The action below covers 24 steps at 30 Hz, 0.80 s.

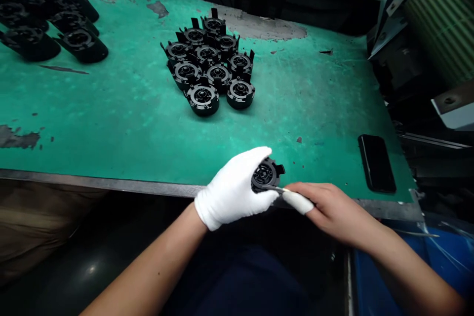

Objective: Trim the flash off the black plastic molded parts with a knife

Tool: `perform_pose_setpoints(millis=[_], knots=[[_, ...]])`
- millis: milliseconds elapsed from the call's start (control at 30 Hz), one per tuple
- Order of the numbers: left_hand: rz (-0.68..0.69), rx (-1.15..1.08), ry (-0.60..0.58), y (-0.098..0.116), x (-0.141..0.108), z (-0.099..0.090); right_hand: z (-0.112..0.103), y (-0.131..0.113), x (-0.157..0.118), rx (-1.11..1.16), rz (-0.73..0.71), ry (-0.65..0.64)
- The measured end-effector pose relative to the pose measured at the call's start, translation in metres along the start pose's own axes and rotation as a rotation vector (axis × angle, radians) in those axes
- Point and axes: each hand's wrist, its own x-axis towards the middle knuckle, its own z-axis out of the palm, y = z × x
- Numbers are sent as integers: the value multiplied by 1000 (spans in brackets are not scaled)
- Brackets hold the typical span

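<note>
My left hand (237, 187), in a white glove, is closed around a round black plastic part (265, 174) near the bench's front edge. A dark tab sticks out from the part's right side. My right hand (322, 202) is bare except for a white cover on its thumb. It pinches a thin blade-like tool (278, 189), whose tip lies against the lower rim of the part. The tool's handle is hidden inside my fingers, so I cannot tell its exact kind.
A cluster of several similar black parts (207, 53) stands on the green bench top (122, 123). More black parts (79, 42) stand at the far left. A phone (376, 163) lies at the right. Beyond it is a machine with a ribbed green roll (444, 24).
</note>
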Motion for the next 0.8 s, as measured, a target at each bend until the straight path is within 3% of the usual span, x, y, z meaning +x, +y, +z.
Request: perform_pose_setpoints(millis=[100, 200, 333, 500, 800], knots=[[-21, 62, 134, -17, -5, -19, 7, 14, -13, 75, 99, 175], [-175, 32, 301, -25, -8, -29, 8, 22, -21, 106, 158, 235], [-165, -29, 195, -13, -9, -9, 2, 20, -17, 89, 135, 187], [-134, 11, 223, 2, -4, 21, -3, 13, -3, -43, 82, 166], [-87, -8, 182, -2, 0, 16, -21, 18, 24, -265, 7, 105]])
